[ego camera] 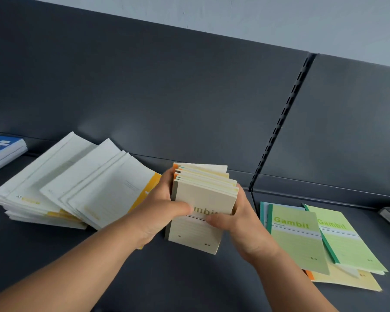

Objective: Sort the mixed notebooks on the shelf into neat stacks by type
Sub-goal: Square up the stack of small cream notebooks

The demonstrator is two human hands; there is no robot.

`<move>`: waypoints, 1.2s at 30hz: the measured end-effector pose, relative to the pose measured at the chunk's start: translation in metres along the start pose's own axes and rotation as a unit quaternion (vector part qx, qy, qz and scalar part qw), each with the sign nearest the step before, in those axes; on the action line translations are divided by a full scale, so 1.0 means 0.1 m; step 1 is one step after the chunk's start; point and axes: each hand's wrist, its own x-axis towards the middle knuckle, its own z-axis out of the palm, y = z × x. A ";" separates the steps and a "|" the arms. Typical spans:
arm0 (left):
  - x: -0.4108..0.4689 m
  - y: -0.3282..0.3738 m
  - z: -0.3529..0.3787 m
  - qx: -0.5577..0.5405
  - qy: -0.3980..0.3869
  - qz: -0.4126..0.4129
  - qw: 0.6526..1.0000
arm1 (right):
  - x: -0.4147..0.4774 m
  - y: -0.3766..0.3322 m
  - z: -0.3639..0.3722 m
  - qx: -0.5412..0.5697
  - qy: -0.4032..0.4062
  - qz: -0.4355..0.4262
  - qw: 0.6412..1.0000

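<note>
Now — left hand (164, 206), right hand (236, 219): fingers (180, 209) clasp cream notebooks (209, 197) | shelf (189, 278): white pile (77, 188), green notebooks (297, 235)

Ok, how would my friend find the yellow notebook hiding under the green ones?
Find the slotted black strip running up the grey back wall. Right of its foot, green Gambit notebooks lie fanned on the shelf. The yellow notebook lies underneath them, poking out at the near edge. It alone there is pale yellow with an orange spine.
</note>
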 end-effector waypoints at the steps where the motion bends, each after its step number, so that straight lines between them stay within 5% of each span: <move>1: 0.01 0.00 0.01 -0.001 0.005 -0.004 1.000 | 0.01 0.00 0.00 0.001 0.005 -0.001 1.000; 13: -0.05 0.06 0.02 -0.022 0.000 0.007 1.000 | -0.04 -0.11 0.05 0.083 0.037 -0.037 0.995; 29: -0.09 0.09 0.08 0.002 -0.020 -0.014 1.000 | -0.08 -0.17 0.09 0.011 -0.034 -0.033 0.999; 36: -0.11 0.03 -0.01 0.143 -0.043 -0.045 0.988 | -0.15 -0.07 -0.04 -0.120 -0.017 0.032 0.992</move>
